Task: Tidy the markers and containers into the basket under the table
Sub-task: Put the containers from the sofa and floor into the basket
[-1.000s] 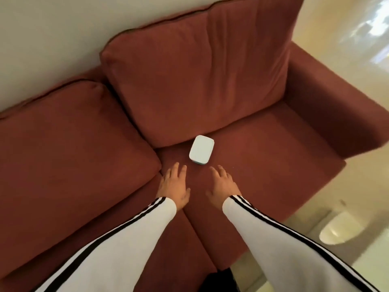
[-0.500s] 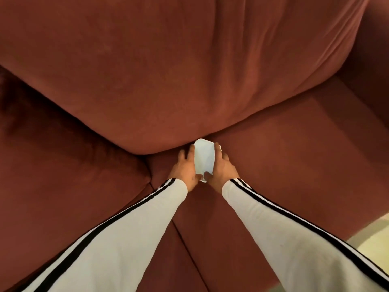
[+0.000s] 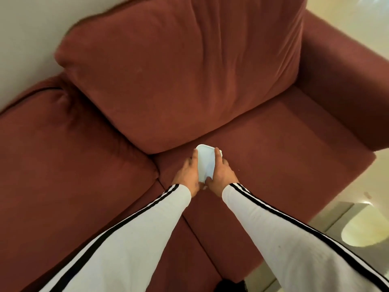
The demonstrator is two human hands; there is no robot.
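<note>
Small white rectangular container (image 3: 207, 163) lies at the far edge of the sofa's right seat cushion (image 3: 284, 169), just beside the foot of the back cushion (image 3: 179, 70). Left hand (image 3: 188, 175) and right hand (image 3: 220, 175) clasp its long sides, fingers curled round it. Whether it is clear of the fabric cannot be told. Recommended: even pressure from both sides and a level lift, guarding against spilled contents. Basket not in view.

container (image 3: 205, 163) | small, pale, rounded-rectangular | broad face turned up | clasped by its long sides between left hand (image 3: 188, 177) and right hand (image 3: 220, 175) | far end left outside the grip
</note>
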